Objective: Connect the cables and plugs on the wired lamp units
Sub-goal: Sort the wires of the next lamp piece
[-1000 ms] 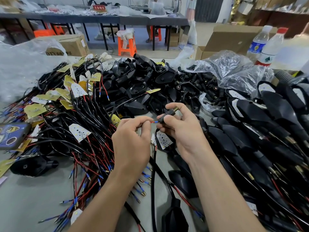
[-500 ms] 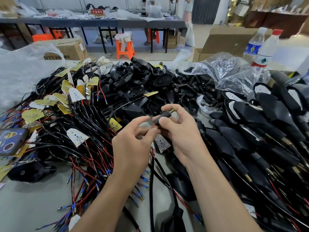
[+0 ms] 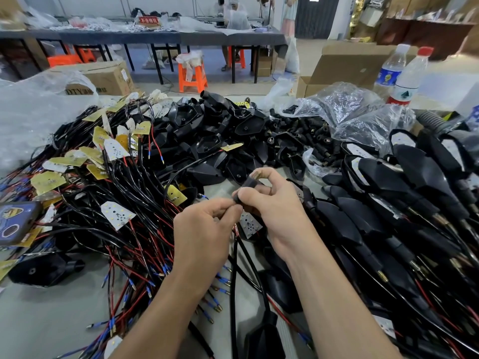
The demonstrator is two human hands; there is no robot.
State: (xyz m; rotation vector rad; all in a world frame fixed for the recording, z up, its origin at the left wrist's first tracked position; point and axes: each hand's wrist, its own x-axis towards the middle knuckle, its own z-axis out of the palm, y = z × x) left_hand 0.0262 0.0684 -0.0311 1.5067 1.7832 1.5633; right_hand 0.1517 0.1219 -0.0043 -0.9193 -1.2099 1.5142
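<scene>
head view, centre of frame. right hand (image 3: 274, 203) pinches a short black plug sleeve (image 3: 247, 184) between thumb and fingers, its brass threaded tip (image 3: 255, 174) pointing up and away. left hand (image 3: 204, 229) is pressed up against the sleeve's near end, fingertips closed together on the cable; the cable end itself is hidden between the two hands.

change: a second ago the hands stood apart with a red-and-blue wire tip showing in the gap before the sleeve mouth. half a second ago the gap was nearly shut. now the hands touch and no wire tip shows. judgement: the wire has gone into the sleeve, so this threading step is at or near its end; whether it is fully seated cannot be told.

black cable (image 3: 233, 268) runs from under the hands down to a lamp housing (image 3: 264, 338) at the bottom centre of the frame.

surroundings: wired led boards (image 3: 118, 215) in a tangle at left of the bench (image 3: 44, 322); loose black housings (image 3: 207, 130) at upper centre; spare sleeves (image 3: 305, 128) beside a plastic bag (image 3: 347, 104) at upper right; assembled-looking units (image 3: 375, 193) piled at right. many left to do.
</scene>
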